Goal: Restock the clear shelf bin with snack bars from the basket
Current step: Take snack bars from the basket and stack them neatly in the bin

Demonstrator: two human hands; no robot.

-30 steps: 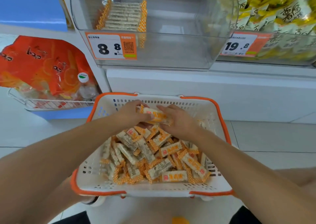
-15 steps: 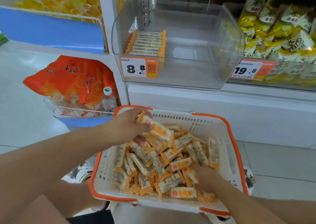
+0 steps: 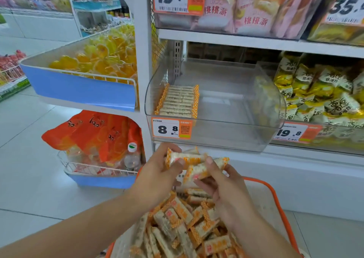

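Just below the clear plastic shelf bin [image 3: 226, 131], the left hand [image 3: 157, 179] pinches an orange-and-white wrapped snack bar [image 3: 185, 157]; the right hand [image 3: 226, 190] grips a second wrapped bar [image 3: 202, 169] touching the first. A neat row of bars [image 3: 178, 100] fills the bin's left side. Below the bin, the orange-rimmed white basket [image 3: 275, 196] holds a loose heap of bars [image 3: 183, 224].

Open-topped clear bin [image 3: 226, 135] stands mostly bare right of one snack-bar row [image 3: 178, 100]; the shelf [image 3: 256, 43] overhead limits entry from above
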